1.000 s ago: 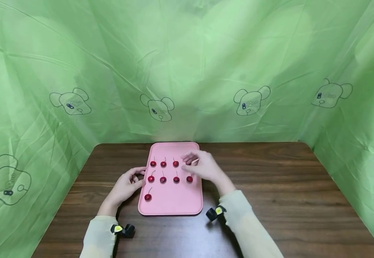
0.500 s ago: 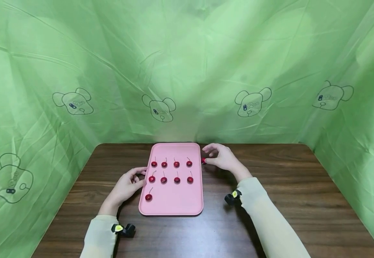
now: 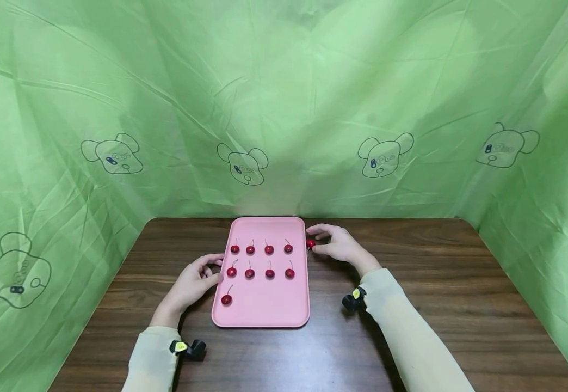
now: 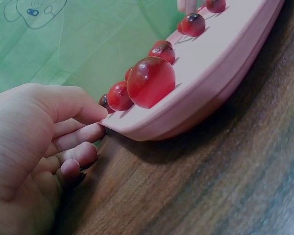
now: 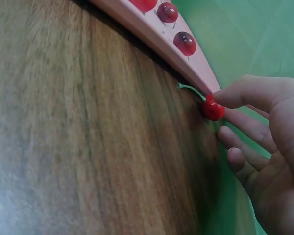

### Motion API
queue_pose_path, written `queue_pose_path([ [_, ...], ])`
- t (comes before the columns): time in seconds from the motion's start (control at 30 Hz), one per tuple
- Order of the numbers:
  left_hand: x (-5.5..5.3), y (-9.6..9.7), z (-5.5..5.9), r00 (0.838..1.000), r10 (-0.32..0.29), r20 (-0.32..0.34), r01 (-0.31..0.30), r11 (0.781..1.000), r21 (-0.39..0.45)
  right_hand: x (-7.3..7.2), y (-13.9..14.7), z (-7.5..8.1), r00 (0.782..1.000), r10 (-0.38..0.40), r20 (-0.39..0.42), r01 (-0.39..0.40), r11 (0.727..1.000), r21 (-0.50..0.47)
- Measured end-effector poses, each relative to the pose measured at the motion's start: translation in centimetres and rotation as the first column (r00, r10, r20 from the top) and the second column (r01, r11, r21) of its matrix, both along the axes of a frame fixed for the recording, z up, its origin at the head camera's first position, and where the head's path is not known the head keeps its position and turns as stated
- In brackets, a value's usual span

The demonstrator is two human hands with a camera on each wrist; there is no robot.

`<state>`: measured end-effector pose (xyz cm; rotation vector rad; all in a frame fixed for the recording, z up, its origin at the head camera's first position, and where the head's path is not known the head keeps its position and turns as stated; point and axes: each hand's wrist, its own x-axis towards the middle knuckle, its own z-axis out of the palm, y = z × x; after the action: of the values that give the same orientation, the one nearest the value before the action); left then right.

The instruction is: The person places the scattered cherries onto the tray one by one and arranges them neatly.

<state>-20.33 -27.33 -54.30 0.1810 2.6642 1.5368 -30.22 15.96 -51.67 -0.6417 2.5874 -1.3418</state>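
Note:
My left hand [image 3: 188, 286] pinches the left rim of a pink tray [image 3: 264, 313]; the thumb lies on top of the rim in the left wrist view. Several dark red cherries with thin stems stand on the tray in rows, among them a single front cherry [image 3: 227, 299]. Just outside the tray's right edge, my right hand [image 3: 338, 243] holds a bright red cherry [image 5: 214, 108] between thumb and fingers. Its green stem points away from the hand in the right wrist view. The fingertips behind that cherry are partly hidden.
The tray lies on a dark wooden table [image 3: 436, 305], near its back edge. A green cloth [image 3: 313, 109] with bear-head outlines hangs behind and at both sides. Small black cameras [image 3: 354, 299] sit on both wrists.
My right hand has moved right, from above the tray's back right cherry to just beyond the tray's right edge, where a bright red cherry is now in its fingers. The left hand stays put.

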Motion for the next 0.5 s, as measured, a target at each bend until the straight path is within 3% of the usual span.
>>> queue_pose_path([
  [0.5, 0.0, 0.2, 0.1, 1.0, -0.001, -0.015, 0.001, 1.0, -0.005, -0.3, 0.0, -1.4, 0.999, 0.03, 0.04, -0.028, 0.998, -0.054],
])
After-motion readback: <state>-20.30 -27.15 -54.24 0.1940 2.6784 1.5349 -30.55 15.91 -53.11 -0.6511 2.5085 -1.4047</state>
